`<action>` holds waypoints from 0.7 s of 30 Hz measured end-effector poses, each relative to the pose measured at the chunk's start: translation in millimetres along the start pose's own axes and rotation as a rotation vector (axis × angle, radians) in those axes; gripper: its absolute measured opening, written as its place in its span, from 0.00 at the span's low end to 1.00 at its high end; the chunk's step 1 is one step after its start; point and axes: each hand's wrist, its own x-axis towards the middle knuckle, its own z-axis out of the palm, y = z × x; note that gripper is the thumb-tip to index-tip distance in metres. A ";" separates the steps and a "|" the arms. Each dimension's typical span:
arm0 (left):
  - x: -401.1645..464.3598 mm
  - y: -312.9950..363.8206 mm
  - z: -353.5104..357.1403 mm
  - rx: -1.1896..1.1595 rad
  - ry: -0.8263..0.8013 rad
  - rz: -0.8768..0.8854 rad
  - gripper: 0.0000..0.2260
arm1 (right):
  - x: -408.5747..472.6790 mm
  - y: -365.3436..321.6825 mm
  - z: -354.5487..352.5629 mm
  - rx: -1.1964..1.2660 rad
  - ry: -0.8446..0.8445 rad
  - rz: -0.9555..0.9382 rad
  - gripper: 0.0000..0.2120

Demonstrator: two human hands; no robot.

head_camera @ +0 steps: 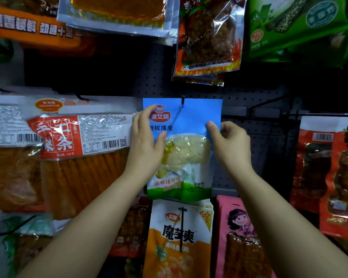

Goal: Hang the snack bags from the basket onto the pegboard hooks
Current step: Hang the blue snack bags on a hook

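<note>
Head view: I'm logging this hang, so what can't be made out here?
- Basket: nowhere in the head view.
- Blue bag: whether the hook passes through its hole is too small to tell.
- Its left edge: covered by the left hand.
- Right hand fingers: behind the bag's right edge.

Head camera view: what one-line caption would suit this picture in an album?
Two hands steady a blue snack bag on a pegboard hook among hanging snack packets.
</note>
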 end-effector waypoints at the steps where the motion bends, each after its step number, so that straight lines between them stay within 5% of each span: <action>1: 1.8 -0.6 1.7 0.030 -0.011 0.018 0.24 | 3.9 -0.2 1.0 -0.033 0.001 0.009 0.19; 9: 16.6 -10.6 9.2 0.094 -0.086 -0.054 0.21 | 14.8 11.7 16.6 -0.162 0.002 0.109 0.21; 13: -3.1 -19.2 9.4 -0.038 -0.088 -0.104 0.26 | -8.6 23.1 23.6 0.066 0.027 0.069 0.13; 21: -56.5 -33.6 8.8 -0.107 -0.184 -0.116 0.36 | -70.5 47.0 32.1 0.351 -0.236 -0.007 0.33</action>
